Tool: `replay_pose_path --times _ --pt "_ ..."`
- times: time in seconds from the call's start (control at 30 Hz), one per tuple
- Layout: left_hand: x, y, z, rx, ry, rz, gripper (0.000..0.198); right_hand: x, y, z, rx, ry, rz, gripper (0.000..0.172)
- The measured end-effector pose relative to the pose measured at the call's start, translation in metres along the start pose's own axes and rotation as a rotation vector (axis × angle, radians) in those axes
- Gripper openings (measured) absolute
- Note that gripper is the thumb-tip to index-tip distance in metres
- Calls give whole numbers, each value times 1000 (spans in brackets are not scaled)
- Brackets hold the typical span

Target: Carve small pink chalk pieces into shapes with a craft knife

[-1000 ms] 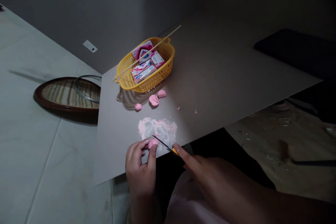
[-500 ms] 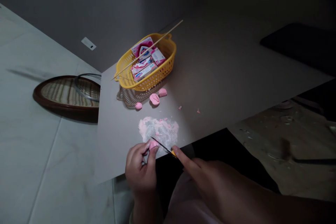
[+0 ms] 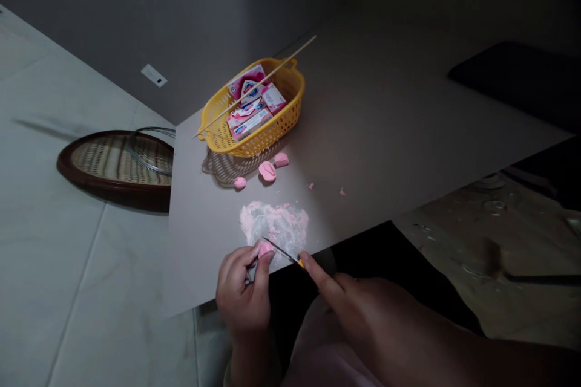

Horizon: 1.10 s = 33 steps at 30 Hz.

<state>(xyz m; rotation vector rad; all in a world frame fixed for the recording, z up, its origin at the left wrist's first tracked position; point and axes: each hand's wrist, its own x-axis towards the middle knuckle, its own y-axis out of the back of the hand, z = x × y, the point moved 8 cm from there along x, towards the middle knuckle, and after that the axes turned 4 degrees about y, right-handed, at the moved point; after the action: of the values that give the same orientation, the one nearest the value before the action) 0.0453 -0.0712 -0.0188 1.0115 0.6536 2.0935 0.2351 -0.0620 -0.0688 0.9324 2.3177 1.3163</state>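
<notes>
A basket [image 3: 254,142] stands far back on the board [image 3: 385,121]. At the near edge, by the shavings [image 3: 275,222], the left hand [image 3: 242,293] pinches a soap bit [image 3: 264,248]. The knife [image 3: 279,250] touches it, gripped in the right hand [image 3: 354,302].

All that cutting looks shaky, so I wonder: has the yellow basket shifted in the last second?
No. The yellow basket sits on the same spot of the grey board, the three pink pieces lying just before it as earlier.
</notes>
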Motion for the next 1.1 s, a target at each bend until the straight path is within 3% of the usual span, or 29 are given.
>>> replay_pose_path --times 0.17,0.33,0.47,0.8,1.0,1.1 --pt "-1 0 0 17 3 5 13 3 -1 -9 -114 56 -64 104" --pt "-2 0 -1 16 9 6 13 11 -1 -17 -276 78 -113 93" --pt "-2 2 1 -5 -11 9 12 14 0 -17 -339 9 -152 93" --pt "-3 1 1 -48 -11 -12 13 26 18 -13 -236 -25 -97 85" --pt "-3 0 4 -22 22 -36 15 22 22 -6 -123 -123 -331 90" --pt "-5 0 1 -53 61 -32 17 17 22 -4 -52 -157 -387 91"
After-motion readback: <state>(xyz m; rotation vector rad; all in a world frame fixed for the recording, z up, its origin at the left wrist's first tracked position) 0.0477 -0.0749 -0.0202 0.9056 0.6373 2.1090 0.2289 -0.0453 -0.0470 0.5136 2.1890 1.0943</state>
